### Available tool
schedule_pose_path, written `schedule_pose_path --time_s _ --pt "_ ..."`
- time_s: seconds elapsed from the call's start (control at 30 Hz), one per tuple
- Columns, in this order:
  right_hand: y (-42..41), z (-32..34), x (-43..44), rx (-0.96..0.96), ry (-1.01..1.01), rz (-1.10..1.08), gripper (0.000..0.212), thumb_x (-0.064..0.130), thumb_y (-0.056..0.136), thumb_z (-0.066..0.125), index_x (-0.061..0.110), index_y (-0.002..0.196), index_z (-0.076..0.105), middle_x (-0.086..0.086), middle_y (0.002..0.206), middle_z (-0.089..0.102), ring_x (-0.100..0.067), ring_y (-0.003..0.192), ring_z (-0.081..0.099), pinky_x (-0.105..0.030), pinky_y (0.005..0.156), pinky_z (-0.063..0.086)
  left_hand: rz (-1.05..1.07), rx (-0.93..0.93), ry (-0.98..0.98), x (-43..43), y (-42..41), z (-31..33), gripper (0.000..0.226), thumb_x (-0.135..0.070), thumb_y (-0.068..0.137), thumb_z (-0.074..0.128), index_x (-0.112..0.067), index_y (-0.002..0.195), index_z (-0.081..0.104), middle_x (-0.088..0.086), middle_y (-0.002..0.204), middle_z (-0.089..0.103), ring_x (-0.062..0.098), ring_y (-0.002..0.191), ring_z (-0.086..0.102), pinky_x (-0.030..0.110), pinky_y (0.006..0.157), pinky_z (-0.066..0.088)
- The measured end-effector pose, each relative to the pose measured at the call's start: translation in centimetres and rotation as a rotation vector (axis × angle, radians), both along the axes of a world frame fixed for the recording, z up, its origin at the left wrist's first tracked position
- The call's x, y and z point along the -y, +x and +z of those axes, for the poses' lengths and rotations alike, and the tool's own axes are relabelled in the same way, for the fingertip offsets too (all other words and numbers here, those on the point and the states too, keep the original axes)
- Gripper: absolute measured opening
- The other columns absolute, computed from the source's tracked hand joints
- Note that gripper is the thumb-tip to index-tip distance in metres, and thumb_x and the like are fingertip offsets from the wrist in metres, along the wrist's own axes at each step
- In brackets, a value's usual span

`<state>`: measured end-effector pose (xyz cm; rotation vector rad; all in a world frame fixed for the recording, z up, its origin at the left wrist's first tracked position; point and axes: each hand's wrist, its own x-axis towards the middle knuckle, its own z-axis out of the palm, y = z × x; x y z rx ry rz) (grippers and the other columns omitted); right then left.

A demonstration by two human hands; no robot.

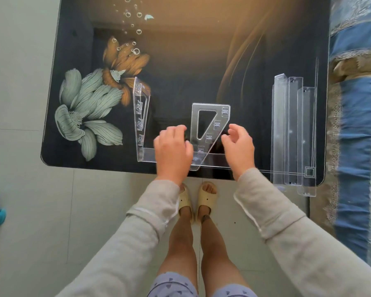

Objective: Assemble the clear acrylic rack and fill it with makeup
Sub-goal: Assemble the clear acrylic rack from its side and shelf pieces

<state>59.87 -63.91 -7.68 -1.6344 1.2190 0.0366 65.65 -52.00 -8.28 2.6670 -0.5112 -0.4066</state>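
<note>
One clear acrylic side panel (141,116) stands upright near the table's front, joined to a long clear shelf strip (214,160) that lies along the front edge. A second side panel (210,129), with a triangular cutout, lies flat on the table across that strip. My left hand (172,152) hovers over the strip just left of the flat panel, fingers curled and holding nothing. My right hand (238,144) hovers just right of the panel, fingers apart and empty. No makeup is in view.
Three long clear shelf strips (291,133) lie side by side at the table's right, overhanging its front edge. The dark glass table (201,61) has a flower print at the left. A blue patterned sofa (358,103) borders the right side. My feet stand below the front edge.
</note>
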Motion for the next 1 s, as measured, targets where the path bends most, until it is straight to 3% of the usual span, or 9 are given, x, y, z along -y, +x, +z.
schedule_pose_path --time_s 0.07,0.13,0.23,0.4,0.6,0.73,0.8,0.93,1.0 --pt "0.9 0.0 1.3 -0.012 0.263 -0.219 0.032 0.002 0.089 0.044 0.01 0.119 0.053 -0.011 0.101 0.061 -0.023 0.097 0.057 -0.036 0.093 0.048 0.026 -0.188 0.096 2.4 0.6 -0.4 0.035 -0.01 0.087 0.044 -0.006 0.122 0.046 0.014 0.121 0.053 0.033 0.112 0.048 0.04 0.095 0.035" --pt "1.7 0.2 2.0 0.002 0.468 -0.366 0.022 -0.005 0.089 0.036 0.011 0.087 0.052 -0.007 0.072 0.047 -0.019 0.07 0.05 -0.032 0.07 0.046 0.117 -0.349 0.082 4.1 1.2 -0.4 0.032 -0.004 0.088 0.04 -0.002 0.12 0.044 0.018 0.124 0.048 0.037 0.115 0.047 0.043 0.096 0.037" --pt "2.2 0.2 2.5 -0.015 0.624 -0.474 0.026 -0.006 0.092 0.032 -0.004 0.111 0.049 -0.015 0.096 0.058 -0.026 0.1 0.056 -0.044 0.082 0.049 0.232 -0.465 0.006 5.4 1.7 -0.4 0.032 0.001 0.09 0.037 0.0 0.121 0.043 0.02 0.128 0.043 0.038 0.116 0.046 0.041 0.097 0.039" --pt "2.5 -0.1 2.8 -0.104 0.592 -0.4 0.032 -0.004 0.09 0.043 -0.007 0.121 0.05 -0.02 0.124 0.057 -0.028 0.116 0.056 -0.039 0.084 0.047 0.317 -0.527 -0.072 6.1 2.2 -0.7 0.033 0.001 0.091 0.038 -0.002 0.123 0.044 0.018 0.129 0.044 0.035 0.116 0.047 0.039 0.099 0.04" --pt "2.8 -1.0 2.4 -0.132 0.453 -0.263 0.025 -0.002 0.083 0.06 -0.002 0.108 0.059 -0.012 0.092 0.06 -0.024 0.096 0.058 -0.036 0.085 0.051 0.331 -0.528 -0.128 5.8 2.1 -1.1 0.036 0.002 0.089 0.038 -0.004 0.124 0.044 0.017 0.129 0.044 0.032 0.111 0.049 0.034 0.094 0.039" --pt "2.6 -1.3 2.4 -0.093 0.344 -0.109 0.019 0.004 0.084 0.062 0.006 0.1 0.053 -0.012 0.093 0.06 -0.019 0.078 0.063 -0.036 0.072 0.058 0.289 -0.543 -0.215 5.0 2.1 -1.3 0.038 -0.006 0.09 0.045 -0.008 0.128 0.043 0.015 0.126 0.047 0.024 0.105 0.05 0.025 0.086 0.036" --pt "2.3 -1.3 2.8 -0.031 0.371 -0.08 0.017 0.004 0.085 0.061 0.007 0.097 0.051 -0.012 0.093 0.061 -0.018 0.074 0.064 -0.031 0.063 0.058 0.125 -0.413 -0.233 3.8 1.2 -0.8 0.037 -0.012 0.09 0.048 -0.008 0.126 0.046 0.014 0.121 0.051 0.027 0.107 0.052 0.029 0.088 0.04" --pt "1.3 -1.3 4.5 0.091 0.304 -0.094 0.016 0.003 0.086 0.057 0.012 0.082 0.045 -0.009 0.082 0.057 -0.018 0.07 0.062 -0.033 0.062 0.059 -0.656 0.17 -0.077 1.5 -1.5 -0.4 0.043 -0.042 0.077 0.054 -0.01 0.106 0.064 0.007 0.1 0.067 0.027 0.092 0.063 0.033 0.079 0.052" --pt "0.7 -1.3 5.6 0.112 0.231 -0.091 0.02 0.004 0.087 0.057 0.015 0.078 0.043 -0.005 0.077 0.055 -0.016 0.068 0.062 -0.032 0.06 0.059 -0.867 0.201 0.079 1.3 -2.8 -0.9 0.054 -0.051 0.069 0.064 -0.014 0.108 0.064 0.003 0.103 0.069 0.023 0.094 0.065 0.031 0.082 0.053"
